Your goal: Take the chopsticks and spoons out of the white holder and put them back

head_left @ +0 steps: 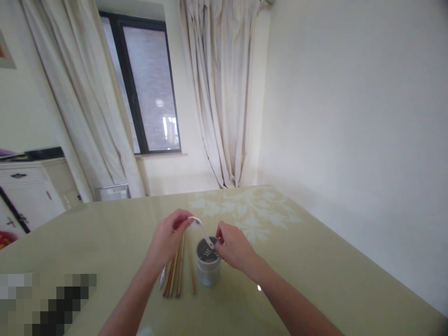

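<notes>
At the far left of the head view a white cabinet with dark metal handles [24, 186] stands against the wall, and beside it long cream curtains [87, 116] hang on either side of a dark-framed window [147, 88]. Nearer, a glossy pale green table with a white floral pattern [315, 261] fills the lower part of the view. On it, left of centre, a bundle of long brown wooden chopsticks [177, 275] lies flat, their lengths running away from the person, with one more stick lying a little apart to their right. The left hand [168, 240] hovers over the far ends of these sticks, its fingers pinched on the handle end of a small white spoon [200, 228]. The spoon slants down to the right, its other end reaching over the mouth of a small grey cylindrical cutlery holder with a perforated bottom [209, 266], which stands upright on the table just right of the chopsticks. The right hand [234, 247] is at the holder's right rim, fingers curled and touching or nearly touching it; whether it actually grips the rim cannot be told. Behind, on the right, is a plain cream wall [350, 116].
</notes>
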The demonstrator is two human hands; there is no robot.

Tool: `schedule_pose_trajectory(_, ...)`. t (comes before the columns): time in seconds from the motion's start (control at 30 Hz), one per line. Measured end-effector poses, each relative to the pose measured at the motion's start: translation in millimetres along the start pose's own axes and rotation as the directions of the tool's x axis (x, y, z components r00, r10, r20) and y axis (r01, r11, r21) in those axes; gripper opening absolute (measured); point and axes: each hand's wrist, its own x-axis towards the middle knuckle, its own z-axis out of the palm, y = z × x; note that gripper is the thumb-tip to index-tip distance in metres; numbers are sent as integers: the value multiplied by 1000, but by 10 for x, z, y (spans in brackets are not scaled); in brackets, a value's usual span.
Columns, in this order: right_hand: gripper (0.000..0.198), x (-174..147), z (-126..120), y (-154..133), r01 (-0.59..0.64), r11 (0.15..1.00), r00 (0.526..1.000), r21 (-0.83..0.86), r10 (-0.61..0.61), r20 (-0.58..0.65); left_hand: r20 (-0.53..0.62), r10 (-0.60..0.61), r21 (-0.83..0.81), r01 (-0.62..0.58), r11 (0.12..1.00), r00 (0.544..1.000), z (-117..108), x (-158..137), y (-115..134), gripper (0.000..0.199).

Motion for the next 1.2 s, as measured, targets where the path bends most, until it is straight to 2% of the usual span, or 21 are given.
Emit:
schedule_pose_trajectory(0.1,21,10,-16,19,-14,1000,1000,0,14,5,-209,-140,-195,99,976,968,-320,78,-238,45)
schedule_pose_trajectory(0.17,25,17,-29,18,-25,1000,1000,7,25,13,-262,-241,-170,201,965,935,-499,86,-491,50)
schedule_pose_trajectory(0.23,28,22,-38,11,-37,999,999,14,37,18,-258,-300,-1,310,951,919,-622,60,-766,44)
schedule_pose_trajectory(0.33,30,21,-44,1,-57,998,998,20,56,27,-251,-357,280,421,863,900,-689,-18,-1112,35)
schedule_pose_trajectory(0.43,28,11,-50,-5,-71,997,997,24,70,43,-238,-409,419,473,775,881,-664,-101,-1306,29)
schedule_pose_trajectory(0.53,24,-1,-67,-16,-91,996,994,15,90,57,-236,-429,469,489,736,872,-619,-165,-1372,25)
schedule_pose_trajectory(0.67,17,-3,-91,-31,-127,992,990,-23,129,60,-227,-443,525,492,694,867,-536,-181,-1369,28)
schedule_pose_trajectory(0.83,14,14,-132,-30,-186,979,981,-83,190,41,-127,-432,578,421,699,893,-335,-123,-1311,27)
schedule_pose_trajectory(0.93,14,21,-197,-12,-201,974,977,-104,206,46,-85,-432,605,391,694,898,-242,-106,-1280,20)
schedule_pose_trajectory(1.1,18,21,-333,42,-207,973,972,-103,216,92,-76,-464,655,395,644,883,-227,-113,-1259,26)
schedule_pose_trajectory(1.2,21,22,-378,60,-184,979,974,-85,193,121,-11,-470,660,360,660,882,-193,-122,-1230,24)
